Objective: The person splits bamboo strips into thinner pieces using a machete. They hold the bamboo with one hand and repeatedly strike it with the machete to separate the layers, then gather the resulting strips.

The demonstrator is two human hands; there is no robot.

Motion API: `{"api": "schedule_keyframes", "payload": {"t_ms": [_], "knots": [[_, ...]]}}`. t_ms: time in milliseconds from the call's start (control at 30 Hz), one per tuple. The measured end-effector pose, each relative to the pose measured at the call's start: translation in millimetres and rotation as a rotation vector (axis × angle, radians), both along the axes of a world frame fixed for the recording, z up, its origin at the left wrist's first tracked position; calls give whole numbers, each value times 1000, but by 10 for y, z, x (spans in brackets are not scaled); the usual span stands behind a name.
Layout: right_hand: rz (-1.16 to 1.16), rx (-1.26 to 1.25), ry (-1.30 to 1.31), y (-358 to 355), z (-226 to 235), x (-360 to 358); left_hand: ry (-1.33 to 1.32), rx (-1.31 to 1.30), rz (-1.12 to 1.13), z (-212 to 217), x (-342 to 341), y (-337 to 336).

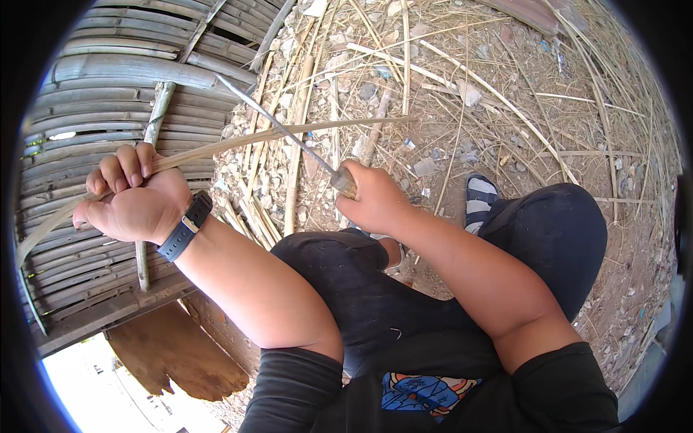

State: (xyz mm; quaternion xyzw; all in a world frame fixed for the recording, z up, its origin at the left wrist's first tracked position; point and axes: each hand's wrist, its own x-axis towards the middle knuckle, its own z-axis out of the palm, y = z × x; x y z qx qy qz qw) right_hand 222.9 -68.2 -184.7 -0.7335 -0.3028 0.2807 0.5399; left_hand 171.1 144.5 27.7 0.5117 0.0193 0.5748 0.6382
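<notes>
My left hand [137, 189], palm up with a dark watch on its wrist, is closed around a long pale bamboo strip [238, 143]. One end of the strip sticks out past the hand toward the lower left; the other reaches right over the littered ground. In my right hand [375, 202] is the handle of a long, thin knife [289, 133], gripped in closed fingers. Its blade points up and to the left and crosses the strip. Whether blade and strip touch at the crossing I cannot tell.
A bamboo slat wall [101, 108] stands on the left, with a brown torn sheet [177, 346] below it. Loose bamboo strips [498, 101], stones and dry fibres cover the ground. My bent knees [548, 238] and a sandalled foot [480, 202] are close beneath my arms.
</notes>
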Motion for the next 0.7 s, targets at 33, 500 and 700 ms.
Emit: {"api": "schedule_keyframes", "payload": {"t_ms": [33,500,700], "knots": [[33,12,33,-7,71,3,2,3,-14,15,12,-36],[-11,55,20,-25,157,115,-5,35,-185,80,43,-142],[-40,-303,274,-131,-254,370,-32,-38,-268,-91,-197,207]]}}
